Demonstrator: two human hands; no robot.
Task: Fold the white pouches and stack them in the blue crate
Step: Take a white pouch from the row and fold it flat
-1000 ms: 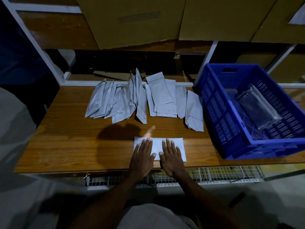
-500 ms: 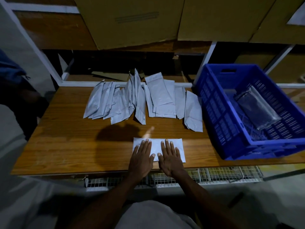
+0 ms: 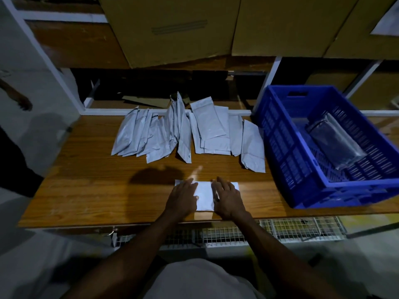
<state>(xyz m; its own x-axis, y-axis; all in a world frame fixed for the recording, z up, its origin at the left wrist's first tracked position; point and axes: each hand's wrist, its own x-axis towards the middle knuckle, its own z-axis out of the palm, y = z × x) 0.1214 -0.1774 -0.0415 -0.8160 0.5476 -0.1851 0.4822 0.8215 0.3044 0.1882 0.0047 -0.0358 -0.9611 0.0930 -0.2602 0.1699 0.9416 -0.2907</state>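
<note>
Both hands flat, fingers straight: left hand [image 3: 183,198] and right hand [image 3: 229,200] press pouch [image 3: 205,196] onto table [image 3: 86,190], left of crate [image 3: 302,186], likely setting the crease. Unfolded pile [image 3: 187,131] waits behind.

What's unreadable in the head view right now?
- White pouch under the left hand and right hand: both ends covered, fold state unclear.
- Blue crate: contents dim and dark, count unreadable; right side cut by the frame edge.
- Pouch pile: overlapping, number uncertain.
</note>
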